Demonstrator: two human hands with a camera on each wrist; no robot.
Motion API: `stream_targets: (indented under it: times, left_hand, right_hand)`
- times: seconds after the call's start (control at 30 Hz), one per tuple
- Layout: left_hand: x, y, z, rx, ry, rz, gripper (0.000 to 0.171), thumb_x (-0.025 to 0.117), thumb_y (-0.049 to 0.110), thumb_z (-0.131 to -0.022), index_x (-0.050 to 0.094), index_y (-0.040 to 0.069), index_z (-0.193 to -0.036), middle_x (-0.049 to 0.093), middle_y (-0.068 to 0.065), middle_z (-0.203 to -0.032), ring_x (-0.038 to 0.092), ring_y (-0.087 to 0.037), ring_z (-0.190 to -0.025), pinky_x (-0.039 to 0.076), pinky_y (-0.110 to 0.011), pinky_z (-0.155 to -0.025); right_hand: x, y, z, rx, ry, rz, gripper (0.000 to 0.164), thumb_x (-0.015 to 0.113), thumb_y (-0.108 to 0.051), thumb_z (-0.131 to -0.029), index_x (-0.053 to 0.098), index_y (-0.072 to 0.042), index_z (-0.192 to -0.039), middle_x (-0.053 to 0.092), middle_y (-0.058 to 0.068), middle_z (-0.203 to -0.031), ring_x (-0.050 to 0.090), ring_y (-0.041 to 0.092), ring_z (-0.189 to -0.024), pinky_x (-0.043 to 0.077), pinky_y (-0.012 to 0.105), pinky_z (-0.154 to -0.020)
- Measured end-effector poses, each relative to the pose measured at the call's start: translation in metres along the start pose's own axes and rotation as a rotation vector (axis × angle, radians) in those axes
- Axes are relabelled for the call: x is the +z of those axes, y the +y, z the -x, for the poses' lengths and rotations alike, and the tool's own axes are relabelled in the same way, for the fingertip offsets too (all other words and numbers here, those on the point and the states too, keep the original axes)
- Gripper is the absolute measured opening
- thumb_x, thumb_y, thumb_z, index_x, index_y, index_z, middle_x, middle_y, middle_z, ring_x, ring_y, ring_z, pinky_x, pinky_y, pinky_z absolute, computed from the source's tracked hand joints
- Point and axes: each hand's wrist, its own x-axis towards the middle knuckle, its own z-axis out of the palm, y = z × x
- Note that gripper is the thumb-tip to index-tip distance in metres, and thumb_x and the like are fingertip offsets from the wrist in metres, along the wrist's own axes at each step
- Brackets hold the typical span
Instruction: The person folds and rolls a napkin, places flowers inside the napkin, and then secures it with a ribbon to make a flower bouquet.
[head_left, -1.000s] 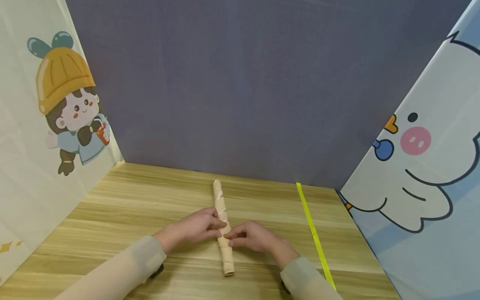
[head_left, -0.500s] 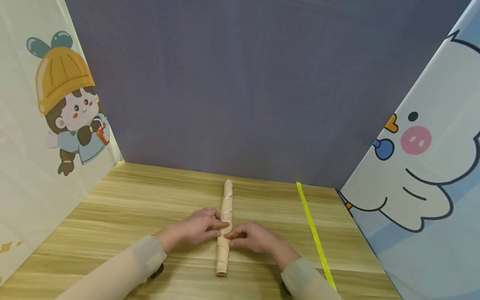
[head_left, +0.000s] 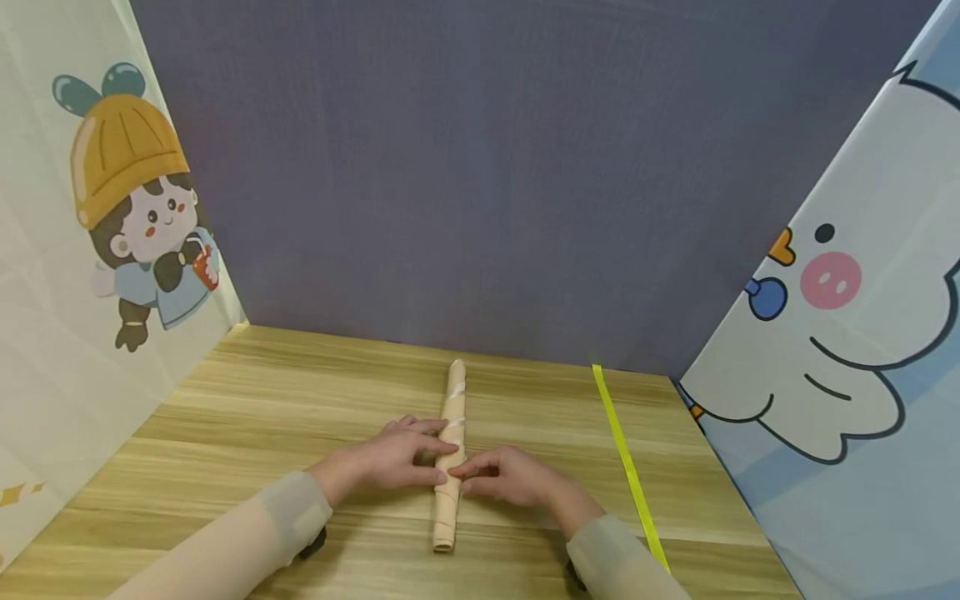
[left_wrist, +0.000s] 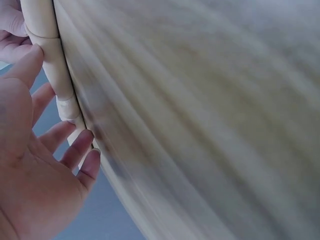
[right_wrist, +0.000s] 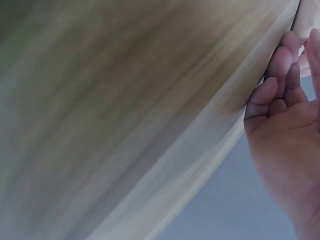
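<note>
On the wooden table [head_left: 300, 400] lies a long, thin cream-coloured roll [head_left: 445, 512], pointing away from me. Slanting seams and shiny whitish bands cross it; its near end shows a folded hollow. Fingertips of my left hand [head_left: 397, 454] touch the roll's left side and top with the fingers spread; the left wrist view shows that hand [left_wrist: 40, 165] alongside the roll [left_wrist: 55, 65]. From the right, the thumb and forefinger of my right hand [head_left: 517, 477] pinch at the middle of the roll. In the right wrist view, the other fingers of that hand [right_wrist: 285, 135] are curled.
A yellow strip [head_left: 630, 467] runs from the table's back edge toward the front on the right. Behind the table stands a dark grey-blue backdrop [head_left: 450, 167]. Printed cartoon panels flank it, the left panel [head_left: 45, 333] and the right panel [head_left: 900, 375].
The roll has turned: its far end has swung right and its near end left, mostly in the first half second. My left fingers have spread a little; my right hand has barely moved.
</note>
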Motion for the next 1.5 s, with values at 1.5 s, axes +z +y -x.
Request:
stream_targets:
  times: [1.5]
  left_hand:
    - [-0.0033, 0.0037, -0.0031, -0.054, -0.054, 0.056, 0.056, 0.072, 0.052, -0.104, 0.065, 0.026, -0.153, 0.037, -0.009, -0.178, 0.025, -0.054, -0.164, 0.01, -0.09, -0.121]
  right_hand:
    - [0.005, -0.0028, -0.007, 0.109, 0.136, -0.056, 0.031, 0.082, -0.033, -0.101, 0.067, -0.025, -0.127, 0.068, 0.002, -0.074, 0.061, 0.013, -0.065, 0.045, 0.027, -0.059]
